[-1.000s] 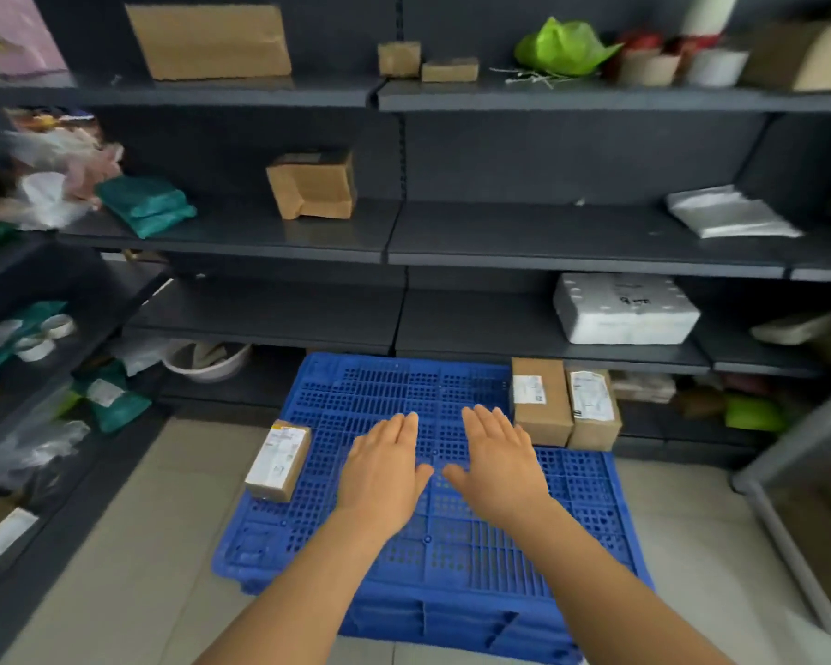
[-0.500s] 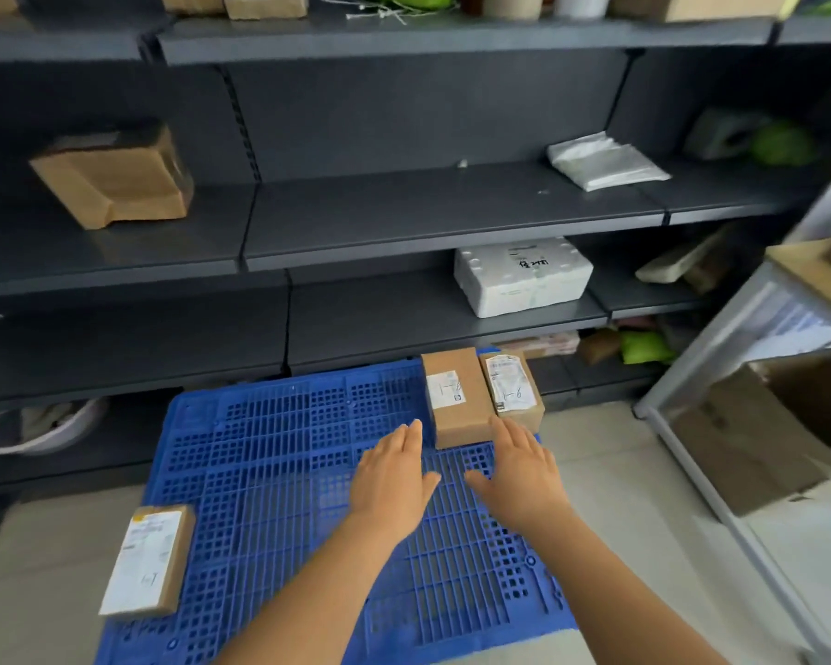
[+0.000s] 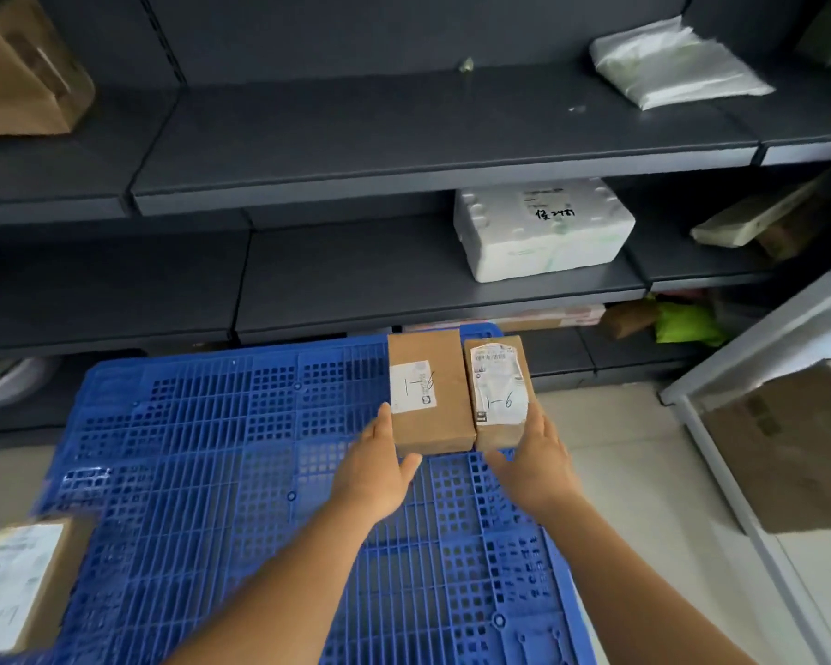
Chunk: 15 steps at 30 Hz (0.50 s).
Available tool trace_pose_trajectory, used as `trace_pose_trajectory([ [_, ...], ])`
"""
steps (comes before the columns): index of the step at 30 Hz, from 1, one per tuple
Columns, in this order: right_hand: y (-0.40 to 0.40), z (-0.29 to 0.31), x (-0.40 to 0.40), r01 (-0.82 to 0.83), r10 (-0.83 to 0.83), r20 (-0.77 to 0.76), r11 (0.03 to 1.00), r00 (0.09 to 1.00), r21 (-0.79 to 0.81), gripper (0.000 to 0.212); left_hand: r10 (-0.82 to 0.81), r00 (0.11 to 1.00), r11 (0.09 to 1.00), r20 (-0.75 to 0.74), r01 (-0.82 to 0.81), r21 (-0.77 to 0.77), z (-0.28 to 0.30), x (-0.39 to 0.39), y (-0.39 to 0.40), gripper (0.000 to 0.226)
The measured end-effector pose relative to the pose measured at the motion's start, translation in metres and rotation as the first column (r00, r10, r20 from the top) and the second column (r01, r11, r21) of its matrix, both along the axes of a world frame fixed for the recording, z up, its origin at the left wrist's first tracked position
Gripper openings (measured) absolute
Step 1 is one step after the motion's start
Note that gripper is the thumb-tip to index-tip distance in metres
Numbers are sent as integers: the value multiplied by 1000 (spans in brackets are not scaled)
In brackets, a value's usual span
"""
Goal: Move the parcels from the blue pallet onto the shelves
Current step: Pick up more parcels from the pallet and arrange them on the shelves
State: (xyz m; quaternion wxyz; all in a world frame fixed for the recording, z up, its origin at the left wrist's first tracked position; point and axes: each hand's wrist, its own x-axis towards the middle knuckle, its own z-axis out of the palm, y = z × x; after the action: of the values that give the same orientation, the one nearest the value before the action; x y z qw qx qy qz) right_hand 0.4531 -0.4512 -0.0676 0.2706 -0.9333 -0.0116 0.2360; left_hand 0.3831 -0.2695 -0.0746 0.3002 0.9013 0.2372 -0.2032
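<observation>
- Now, far to my left, I see a brown parcel lying flat at the near left corner of the blue pallet. Its white label faces up and its long side runs away from me.
- Next comes my left hand. The arm reaches forward over the pallet. The fingers are straight and together, lying along the left side of the left box, and the thumb sticks out under its near end. Nothing is wrapped tight yet.
- The left box lies flat near the far right corner of the pallet. Its long side points away from me, toward the shelves. A white label with "1-6" written on it faces up.
- The right box sits just beside it, touching it, and points the same way. It is a bit thinner, and its label also says "1-6".
- My right hand is on the right side of this box. The fingers are straight and rest along its right edge, with the thumb spread toward the near end. Palms face each other, with both boxes between them.
- On the shelf behind the boxes sits a white foam box.
</observation>
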Motion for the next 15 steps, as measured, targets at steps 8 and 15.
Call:
trace_pose_trajectory([
  [8,-13,-63,46,183,-158,-145,965,977,187,59,334,940,912,-67,-340,-231,-61,38,-3,85],
  [15,-18,-74,43,222,-154,-206,905,966,364,56,547,837,749,-26,-504,-430,-74,34,-3,82],
])
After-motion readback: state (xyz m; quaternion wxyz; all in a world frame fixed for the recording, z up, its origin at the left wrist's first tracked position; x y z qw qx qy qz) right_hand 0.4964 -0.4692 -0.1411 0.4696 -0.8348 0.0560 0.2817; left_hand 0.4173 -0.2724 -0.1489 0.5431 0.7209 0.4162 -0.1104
